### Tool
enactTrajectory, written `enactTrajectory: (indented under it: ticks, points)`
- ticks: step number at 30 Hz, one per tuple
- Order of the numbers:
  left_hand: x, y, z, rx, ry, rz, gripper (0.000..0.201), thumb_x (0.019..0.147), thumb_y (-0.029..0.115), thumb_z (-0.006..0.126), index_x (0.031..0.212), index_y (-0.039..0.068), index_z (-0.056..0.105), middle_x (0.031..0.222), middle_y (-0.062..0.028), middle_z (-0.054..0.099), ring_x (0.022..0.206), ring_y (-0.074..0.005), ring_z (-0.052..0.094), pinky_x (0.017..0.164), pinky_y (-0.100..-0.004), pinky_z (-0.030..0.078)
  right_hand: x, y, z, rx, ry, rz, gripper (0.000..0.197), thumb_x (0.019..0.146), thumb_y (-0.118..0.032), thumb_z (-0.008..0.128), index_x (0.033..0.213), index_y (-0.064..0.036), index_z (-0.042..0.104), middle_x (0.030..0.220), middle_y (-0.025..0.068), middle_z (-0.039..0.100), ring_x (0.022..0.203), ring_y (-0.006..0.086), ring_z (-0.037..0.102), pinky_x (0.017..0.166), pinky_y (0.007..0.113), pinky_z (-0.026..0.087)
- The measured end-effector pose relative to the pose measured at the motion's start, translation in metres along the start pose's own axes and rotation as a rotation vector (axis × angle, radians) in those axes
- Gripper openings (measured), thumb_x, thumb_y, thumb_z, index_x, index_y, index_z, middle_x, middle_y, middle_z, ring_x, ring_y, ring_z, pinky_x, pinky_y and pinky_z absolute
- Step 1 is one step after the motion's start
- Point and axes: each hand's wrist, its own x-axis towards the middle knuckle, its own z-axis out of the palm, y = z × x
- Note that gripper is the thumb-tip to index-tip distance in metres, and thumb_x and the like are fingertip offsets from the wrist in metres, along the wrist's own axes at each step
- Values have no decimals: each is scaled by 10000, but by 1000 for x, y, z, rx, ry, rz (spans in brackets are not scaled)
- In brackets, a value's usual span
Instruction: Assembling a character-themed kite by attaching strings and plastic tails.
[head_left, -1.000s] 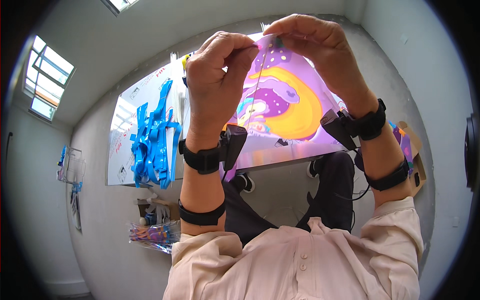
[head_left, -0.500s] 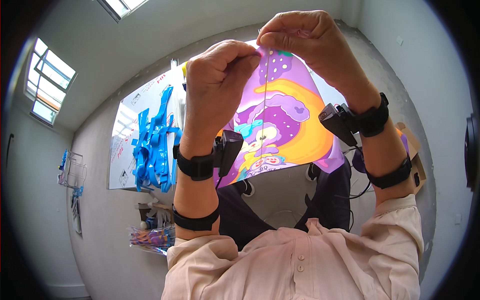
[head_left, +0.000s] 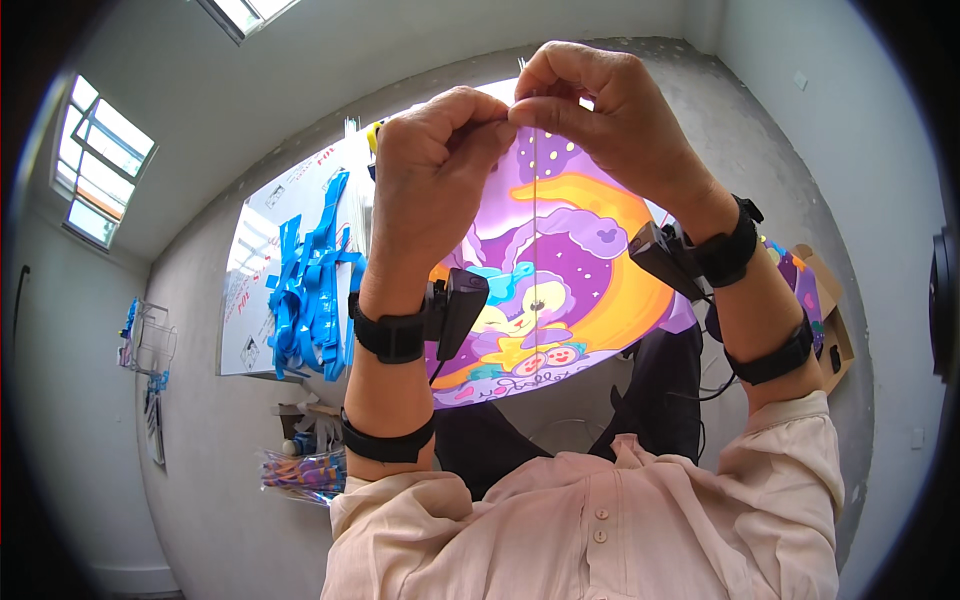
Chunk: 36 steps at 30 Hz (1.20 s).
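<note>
A purple kite [head_left: 570, 262] with a printed cartoon animal and a yellow-orange crescent lies spread before me over the table and my knees. One thin rod [head_left: 535, 225] runs down its middle. At its far tip my left hand [head_left: 425, 170] is closed, thumb and forefinger pinching the edge. Meeting it from the right, my right hand [head_left: 615, 125] pinches the same tip, its fingertips touching those of the left. The fingers hide the tip itself and anything small between them.
Blue plastic strips [head_left: 312, 290] lie heaped on the white table [head_left: 245, 300] to the left, beside a bundle of thin white rods [head_left: 356, 190]. On the floor are a bag of colourful pieces [head_left: 300, 475] and, at right, an open cardboard box [head_left: 832, 300].
My right hand has come down a little, and its fingertips now meet the left's. The kite's near edge has shifted toward me, showing more of the lower print.
</note>
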Motion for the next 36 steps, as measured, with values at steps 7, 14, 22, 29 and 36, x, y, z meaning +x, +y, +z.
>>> enactTrajectory:
  ticks: [7, 14, 22, 29, 36]
  points:
    - [-5, 3, 4, -68, 87, -4, 46, 817, 18, 625, 838, -13, 653, 684, -34, 639, 609, -56, 566, 558, -188, 445, -5, 0, -4, 186, -89, 146, 201, 819, -171, 687, 764, 15, 633, 649, 63, 621, 596, 89, 570, 557, 226, 451]
    - [-3, 1, -4, -102, -3, -9, 55, 787, -9, 650, 840, -12, 666, 682, -36, 647, 597, -56, 576, 572, -194, 468, -9, 6, -14, 210, -145, 276, 96, 839, -130, 673, 829, -36, 692, 733, 4, 650, 687, 43, 596, 629, 185, 482]
    - [-4, -4, -19, -146, -3, -62, 63, 863, 79, 608, 846, 46, 659, 703, -19, 657, 627, -126, 624, 542, -181, 444, -13, -9, -26, 591, -462, 589, 174, 817, -106, 697, 922, 31, 681, 801, 52, 688, 664, 74, 595, 620, 199, 480]
    - [-25, -40, -36, -147, -373, -260, 298, 751, 175, 748, 961, -13, 652, 863, -94, 685, 799, -184, 680, 759, -278, 542, -28, 27, -48, 675, -357, 599, 95, 818, -34, 669, 893, 22, 681, 708, 42, 652, 588, 67, 565, 557, 186, 459]
    - [-81, -103, -61, -505, -521, -603, 248, 753, 12, 705, 990, -38, 652, 804, -56, 662, 672, -113, 621, 667, -240, 525, -35, 54, -88, 519, -408, 724, 88, 864, -87, 635, 908, -29, 684, 631, 5, 607, 477, 41, 493, 450, 172, 396]
